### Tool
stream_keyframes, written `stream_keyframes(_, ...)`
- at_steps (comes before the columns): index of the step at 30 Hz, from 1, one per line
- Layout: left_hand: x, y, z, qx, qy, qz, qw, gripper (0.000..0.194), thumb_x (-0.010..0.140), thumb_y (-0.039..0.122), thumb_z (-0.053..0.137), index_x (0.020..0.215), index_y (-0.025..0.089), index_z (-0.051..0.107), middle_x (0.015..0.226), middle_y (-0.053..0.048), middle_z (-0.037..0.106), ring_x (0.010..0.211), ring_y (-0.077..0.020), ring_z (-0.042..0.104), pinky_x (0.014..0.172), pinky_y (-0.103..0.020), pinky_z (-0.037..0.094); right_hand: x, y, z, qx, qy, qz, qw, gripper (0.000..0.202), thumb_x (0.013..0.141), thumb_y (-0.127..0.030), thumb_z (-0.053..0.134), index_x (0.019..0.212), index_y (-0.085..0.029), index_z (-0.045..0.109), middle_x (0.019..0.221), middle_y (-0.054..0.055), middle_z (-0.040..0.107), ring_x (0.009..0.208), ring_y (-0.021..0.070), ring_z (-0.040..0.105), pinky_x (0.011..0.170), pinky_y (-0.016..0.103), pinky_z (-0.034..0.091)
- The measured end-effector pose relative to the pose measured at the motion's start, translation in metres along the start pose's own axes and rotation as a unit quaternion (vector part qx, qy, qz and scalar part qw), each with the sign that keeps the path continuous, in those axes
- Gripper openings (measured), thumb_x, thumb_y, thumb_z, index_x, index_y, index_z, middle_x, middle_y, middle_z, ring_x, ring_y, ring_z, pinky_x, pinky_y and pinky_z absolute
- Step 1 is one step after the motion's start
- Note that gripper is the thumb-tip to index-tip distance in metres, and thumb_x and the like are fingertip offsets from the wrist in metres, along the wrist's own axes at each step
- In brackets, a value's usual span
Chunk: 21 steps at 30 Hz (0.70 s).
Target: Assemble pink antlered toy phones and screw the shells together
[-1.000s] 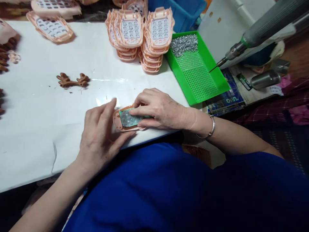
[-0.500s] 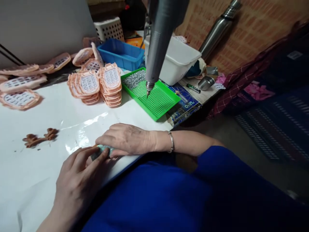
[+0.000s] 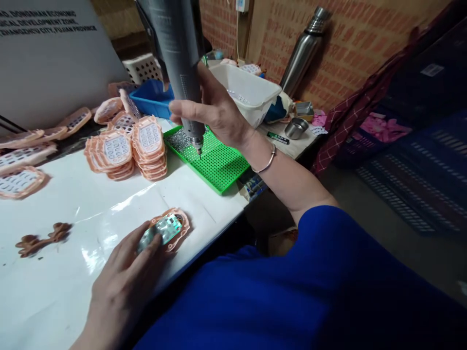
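My left hand (image 3: 124, 272) is closed on a peach plastic shell (image 3: 185, 224) lying on the white table. A green circuit board (image 3: 170, 228) sits in that shell, partly covered by my fingers. My right hand (image 3: 219, 112) wraps round a grey electric screwdriver (image 3: 178, 63), thumb across its front and the other fingers hidden behind it. The screwdriver hangs upright, its bit over a green perforated tray (image 3: 222, 167) with many small silver screws (image 3: 180, 141) heaped at the far left end.
Stacked peach shells with keypads (image 3: 116, 148) stand left of the tray; more lie behind at far left. A brown antler-shaped piece (image 3: 44, 239) rests on the table's left. Behind are a blue bin (image 3: 151, 99), a white tub (image 3: 251, 87) and a steel bottle (image 3: 304, 53).
My right hand has left the circuit board and moved up and away from me onto the screwdriver. My left hand stays at the shell, now in plainer view. The camera view has shifted.
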State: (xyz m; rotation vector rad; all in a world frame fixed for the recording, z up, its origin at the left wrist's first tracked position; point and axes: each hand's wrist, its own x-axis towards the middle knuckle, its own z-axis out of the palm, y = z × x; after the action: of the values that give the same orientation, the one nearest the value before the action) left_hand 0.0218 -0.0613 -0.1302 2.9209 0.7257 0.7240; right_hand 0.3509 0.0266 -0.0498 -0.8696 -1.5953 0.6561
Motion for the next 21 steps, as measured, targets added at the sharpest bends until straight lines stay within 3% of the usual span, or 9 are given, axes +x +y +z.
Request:
stream_keyframes(3, 0.026, 0.009, 0.009, 0.065, 0.015, 0.049, 0.997, 0.049, 0.091, 0.017, 0.059, 0.139, 0.02, 0.05, 0.131, -0.015, 0.066, 0.107, -0.0299, 0.068, 0.087, -0.043, 0.06, -0.001, 0.003, 0.008, -0.01, 0.049, 0.027, 0.998, 0.073, 0.077, -0.077, 0.044, 0.121, -0.019, 0.045, 0.079, -0.006, 0.049, 0.061, 0.0053, 0.047, 0.058, 0.022, 0.048)
stream_keyframes(5, 0.037, 0.012, 0.011, 0.099, -0.006, 0.087, 0.991, 0.044, 0.091, 0.017, 0.058, 0.135, 0.015, 0.053, 0.129, -0.015, 0.068, 0.107, -0.0315, 0.068, 0.087, -0.044, 0.058, -0.001, 0.008, 0.016, 0.001, 0.105, 0.049, 0.993, 0.068, 0.076, -0.076, 0.043, 0.114, -0.02, 0.049, 0.073, -0.006, 0.046, 0.056, 0.0067, 0.043, 0.055, 0.023, 0.046)
stream_keyframes(9, 0.034, 0.007, 0.01, 0.142, -0.042, 0.097, 0.984, 0.039, 0.091, 0.02, 0.056, 0.129, 0.017, 0.058, 0.134, -0.013, 0.065, 0.119, -0.036, 0.062, 0.095, -0.051, 0.05, 0.005, 0.034, 0.031, 0.022, 0.161, 0.075, 0.984, 0.073, 0.069, -0.087, 0.041, 0.105, -0.024, 0.047, 0.067, -0.009, 0.038, 0.055, 0.0066, 0.037, 0.052, 0.024, 0.041)
stream_keyframes(13, 0.029, 0.001, 0.009, 0.124, -0.044, 0.099, 0.986, 0.039, 0.09, 0.015, 0.053, 0.128, 0.017, 0.058, 0.137, -0.013, 0.063, 0.123, -0.0344, 0.06, 0.103, -0.053, 0.043, 0.011, 0.066, 0.038, -0.006, 0.098, 0.057, 0.994, 0.084, 0.073, -0.094, 0.017, 0.107, -0.022, 0.044, 0.073, -0.008, 0.042, 0.068, 0.006, 0.038, 0.057, 0.022, 0.042)
stream_keyframes(15, 0.031, 0.001, 0.009, 0.123, -0.038, 0.108, 0.986, 0.036, 0.089, 0.014, 0.053, 0.124, 0.015, 0.06, 0.135, -0.014, 0.065, 0.119, -0.034, 0.062, 0.105, -0.053, 0.041, 0.012, 0.076, 0.04, -0.012, 0.068, 0.059, 0.996, 0.086, 0.074, -0.094, 0.014, 0.113, -0.023, 0.042, 0.08, -0.007, 0.046, 0.074, 0.0071, 0.041, 0.063, 0.023, 0.045)
stream_keyframes(18, 0.038, 0.004, 0.008, 0.129, -0.031, 0.12, 0.984, 0.03, 0.089, 0.014, 0.054, 0.118, 0.014, 0.062, 0.129, -0.015, 0.068, 0.11, -0.0326, 0.064, 0.103, -0.051, 0.041, 0.012, 0.084, 0.041, 0.009, 0.094, 0.066, 0.993, 0.094, 0.067, -0.099, 0.017, 0.118, -0.023, 0.038, 0.078, -0.007, 0.044, 0.075, 0.0073, 0.044, 0.063, 0.024, 0.045)
stream_keyframes(21, 0.042, 0.006, 0.006, 0.125, -0.026, 0.121, 0.984, 0.029, 0.09, 0.012, 0.052, 0.117, 0.013, 0.061, 0.124, -0.015, 0.07, 0.106, -0.0306, 0.065, 0.098, -0.048, 0.042, 0.014, 0.092, 0.041, 0.01, 0.109, 0.069, 0.992, 0.097, 0.061, -0.103, 0.02, 0.111, -0.023, 0.043, 0.069, -0.009, 0.037, 0.071, 0.0053, 0.041, 0.063, 0.022, 0.044)
